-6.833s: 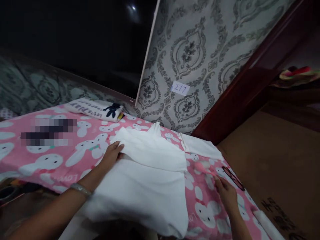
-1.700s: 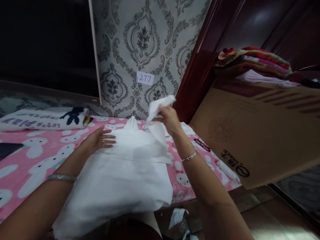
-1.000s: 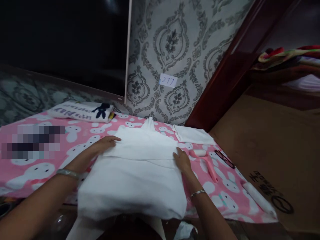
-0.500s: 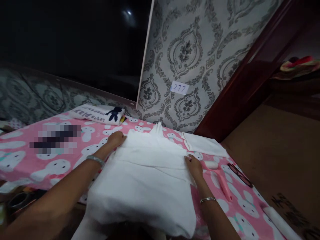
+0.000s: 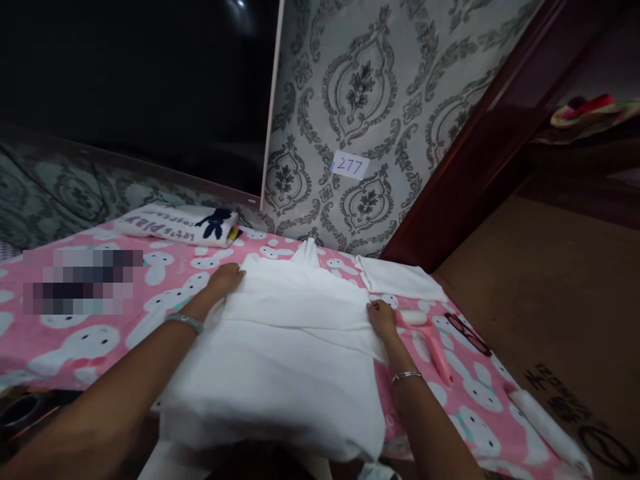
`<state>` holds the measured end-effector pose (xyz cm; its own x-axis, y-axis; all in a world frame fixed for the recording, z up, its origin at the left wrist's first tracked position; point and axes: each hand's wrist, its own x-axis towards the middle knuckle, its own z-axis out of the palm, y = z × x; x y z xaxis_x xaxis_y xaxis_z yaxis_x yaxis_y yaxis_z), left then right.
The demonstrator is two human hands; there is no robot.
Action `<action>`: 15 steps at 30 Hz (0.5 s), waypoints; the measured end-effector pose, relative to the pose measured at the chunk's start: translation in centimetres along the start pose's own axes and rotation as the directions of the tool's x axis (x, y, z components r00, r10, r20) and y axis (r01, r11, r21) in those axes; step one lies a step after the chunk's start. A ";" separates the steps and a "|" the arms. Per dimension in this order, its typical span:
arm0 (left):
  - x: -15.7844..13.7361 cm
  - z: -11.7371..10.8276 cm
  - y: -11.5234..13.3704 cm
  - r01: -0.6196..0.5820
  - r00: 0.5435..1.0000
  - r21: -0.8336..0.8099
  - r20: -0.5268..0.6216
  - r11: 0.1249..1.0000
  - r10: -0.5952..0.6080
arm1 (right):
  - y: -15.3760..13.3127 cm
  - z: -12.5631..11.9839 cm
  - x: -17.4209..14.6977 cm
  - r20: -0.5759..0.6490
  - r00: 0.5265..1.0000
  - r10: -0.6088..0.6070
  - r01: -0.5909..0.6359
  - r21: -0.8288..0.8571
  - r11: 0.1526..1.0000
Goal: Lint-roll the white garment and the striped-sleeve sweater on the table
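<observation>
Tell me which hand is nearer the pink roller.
Right: the right hand is just beside the pink roller; the left hand is across the white cloth from it.

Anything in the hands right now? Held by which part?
Yes: the large white cloth, by its side edges toward the far end, left hand at the left edge, right hand at the right.

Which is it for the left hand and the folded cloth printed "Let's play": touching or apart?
Apart. In the head view, a strip of pink spread shows between the left hand and the near edge of the folded cloth.
</observation>
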<state>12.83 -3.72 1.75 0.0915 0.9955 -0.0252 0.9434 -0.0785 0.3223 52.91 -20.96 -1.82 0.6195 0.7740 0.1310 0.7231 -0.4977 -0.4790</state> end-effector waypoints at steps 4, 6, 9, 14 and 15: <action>-0.5 0.2 0.4 0.018 0.999 0.035 0.029 0.999 -0.019 | 0.2 -0.1 -0.5 0.043 0.999 -0.008 0.008 0.006 1.000; -1.3 0.5 0.4 0.011 1.000 0.044 0.021 0.999 -0.012 | 0.2 0.0 -1.0 0.053 0.999 -0.014 0.014 0.009 1.000; -2.5 0.8 0.4 -0.005 1.000 0.029 -0.007 1.000 0.005 | 0.3 0.1 -1.6 0.043 0.999 -0.017 0.015 0.041 0.999; -2.3 0.0 0.3 -0.005 1.000 -0.076 0.001 0.997 0.005 | 0.4 -0.5 -1.3 0.053 0.999 0.015 -0.022 0.152 0.988; -2.0 -0.3 0.3 -0.006 1.000 -0.111 0.008 0.994 0.007 | 0.4 -0.7 -1.1 0.061 0.998 0.025 -0.036 0.176 0.984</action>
<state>12.87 -5.71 2.20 0.1003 0.9945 -0.0308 0.9016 -0.0778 0.4256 52.76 -22.27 -1.55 0.6179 0.7835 0.0656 0.6356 -0.4485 -0.6284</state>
